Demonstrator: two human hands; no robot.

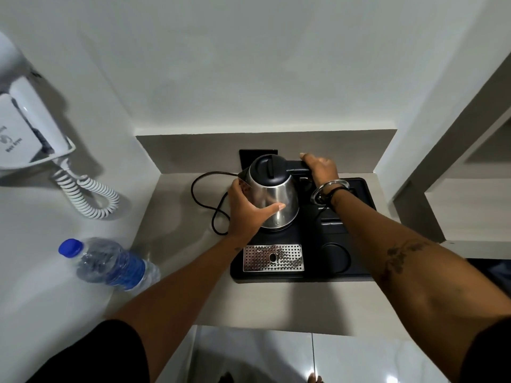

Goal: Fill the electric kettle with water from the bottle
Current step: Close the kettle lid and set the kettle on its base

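A steel electric kettle [279, 199] with a black shut lid stands on a black tray [356, 268] on the counter. My left hand [244, 212] wraps the kettle's left side, thumb across the steel front. My right hand [320, 167] grips the kettle's black handle at the right. A clear water bottle [110, 264] with a blue cap and blue label stands at the counter's left, apart from both hands, cap on.
A black power cord [204, 200] loops on the counter left of the tray. A perforated steel drip grate [273, 258] sits in the tray's front. A wall-mounted white hair dryer [25, 125] with coiled cord hangs at the left. Walls enclose the counter; shelves stand at the right.
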